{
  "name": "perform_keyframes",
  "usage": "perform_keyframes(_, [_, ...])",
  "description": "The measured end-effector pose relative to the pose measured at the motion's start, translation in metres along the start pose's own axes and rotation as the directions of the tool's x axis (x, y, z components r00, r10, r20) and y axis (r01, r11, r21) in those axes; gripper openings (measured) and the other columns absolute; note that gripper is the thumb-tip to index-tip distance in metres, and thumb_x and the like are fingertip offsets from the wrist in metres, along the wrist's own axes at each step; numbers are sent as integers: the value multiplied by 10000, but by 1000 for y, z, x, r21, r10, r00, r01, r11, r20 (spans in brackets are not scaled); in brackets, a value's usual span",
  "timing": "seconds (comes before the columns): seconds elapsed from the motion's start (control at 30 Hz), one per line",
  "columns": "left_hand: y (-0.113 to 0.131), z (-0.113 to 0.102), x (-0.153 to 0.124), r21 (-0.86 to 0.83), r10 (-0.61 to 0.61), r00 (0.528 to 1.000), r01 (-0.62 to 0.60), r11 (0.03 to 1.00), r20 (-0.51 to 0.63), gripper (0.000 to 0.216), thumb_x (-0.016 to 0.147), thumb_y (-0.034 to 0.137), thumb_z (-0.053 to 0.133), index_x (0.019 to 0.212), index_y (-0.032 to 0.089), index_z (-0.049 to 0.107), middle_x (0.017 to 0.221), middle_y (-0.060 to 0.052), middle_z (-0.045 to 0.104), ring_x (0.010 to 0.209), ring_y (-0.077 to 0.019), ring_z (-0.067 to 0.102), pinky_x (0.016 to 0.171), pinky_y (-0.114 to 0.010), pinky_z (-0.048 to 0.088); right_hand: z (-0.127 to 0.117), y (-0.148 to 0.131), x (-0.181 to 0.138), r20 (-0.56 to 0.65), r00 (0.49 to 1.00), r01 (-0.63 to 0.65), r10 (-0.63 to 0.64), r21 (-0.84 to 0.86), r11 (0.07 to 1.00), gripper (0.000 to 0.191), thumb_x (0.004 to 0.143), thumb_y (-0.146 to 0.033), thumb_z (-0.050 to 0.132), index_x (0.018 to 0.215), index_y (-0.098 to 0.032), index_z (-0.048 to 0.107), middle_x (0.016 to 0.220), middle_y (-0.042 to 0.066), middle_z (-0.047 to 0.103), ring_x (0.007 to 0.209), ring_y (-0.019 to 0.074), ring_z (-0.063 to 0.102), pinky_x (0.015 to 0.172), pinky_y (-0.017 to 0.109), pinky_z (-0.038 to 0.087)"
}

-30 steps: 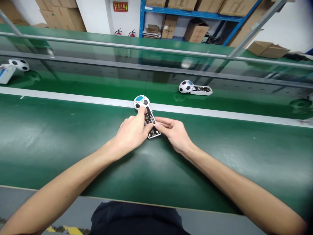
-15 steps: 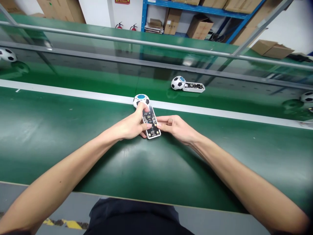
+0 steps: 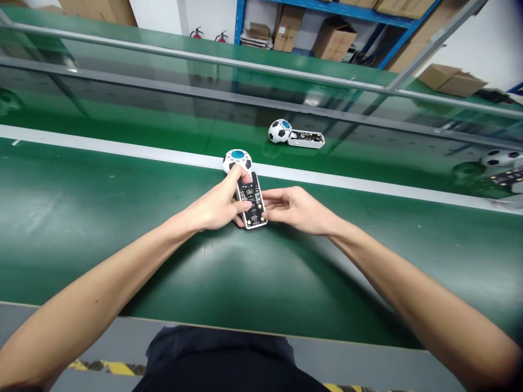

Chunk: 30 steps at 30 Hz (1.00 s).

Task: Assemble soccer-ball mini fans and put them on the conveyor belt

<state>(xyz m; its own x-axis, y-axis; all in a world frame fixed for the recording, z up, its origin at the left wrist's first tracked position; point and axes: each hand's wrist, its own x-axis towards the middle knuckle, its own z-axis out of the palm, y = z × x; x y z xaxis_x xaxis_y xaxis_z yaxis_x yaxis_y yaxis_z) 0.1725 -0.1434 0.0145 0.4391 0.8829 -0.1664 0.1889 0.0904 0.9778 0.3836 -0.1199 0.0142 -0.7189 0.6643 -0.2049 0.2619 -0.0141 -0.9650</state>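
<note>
The left hand's (image 3: 223, 206) grip is clamped on a device (image 3: 255, 196), two digits pressed across its face and fingertips showing by its lower left edge. The right hand's (image 3: 300, 209) grip has thumb and fingers parted at the right edge, thumb tip near the lower corner; whether it pinches there I cannot tell. The device has a white, football-patterned head with a blue oval, and a pale-rimmed body exposing a black circuit board. It is over the green tabletop (image 3: 245, 277), its head overlapping the white strip (image 3: 122, 152). Beyond lies a similar unit (image 3: 304, 139), board also exposed.
</note>
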Motion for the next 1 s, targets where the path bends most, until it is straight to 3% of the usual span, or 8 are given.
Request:
perform_keyframes(0.13, [-2, -1, 0, 28, 43, 999, -43, 999, 13, 315, 814, 119, 557, 1010, 236, 340, 950, 9, 489, 665, -128, 646, 595, -314, 614, -6, -4, 3, 21, 995, -94, 93, 47, 994, 476, 734, -170, 729, 1204, -119, 679, 980, 71, 765, 925, 217, 716, 872, 324, 550])
perform_keyframes(0.3, [-4, -6, 2, -20, 84, 996, -84, 996, 34, 350, 772, 110, 598, 1011, 237, 376, 942, 12, 481, 686, -105, 597, 616, -281, 585, -3, 5, 7, -44, 989, -130, 141, 199, 971, 520, 648, -124, 741, 1165, -108, 690, 951, 81, 767, 833, 187, 714, 806, 307, 559])
perform_keyframes(0.57, [-1, -12, 4, -134, 107, 994, -102, 986, 28, 361, 732, 100, 631, 998, 234, 426, 988, -3, 481, 713, -109, 580, 640, -316, 584, 0, 21, 8, -130, 988, -37, 87, 347, 937, 557, 620, -169, 822, 1162, -136, 697, 1002, 99, 764, 918, 239, 718, 906, 422, 545])
perform_keyframes(0.8, [1, -15, 6, -211, 90, 996, -88, 973, 2, 360, 733, 110, 636, 979, 223, 400, 973, 7, 497, 696, -109, 612, 625, -308, 588, 5, 24, 9, -136, 990, 28, 32, 415, 909, 630, 671, -212, 835, 1268, -161, 642, 1104, 111, 741, 972, 230, 704, 964, 441, 509])
perform_keyframes(1.0, [-2, -17, 6, -316, 79, 997, -81, 945, -20, 385, 723, 128, 675, 961, 220, 386, 1009, 11, 494, 710, -103, 619, 645, -350, 614, 9, 22, 12, -175, 984, 44, 32, 418, 907, 733, 698, -224, 821, 1379, -191, 551, 1105, 99, 728, 907, 197, 688, 851, 369, 539])
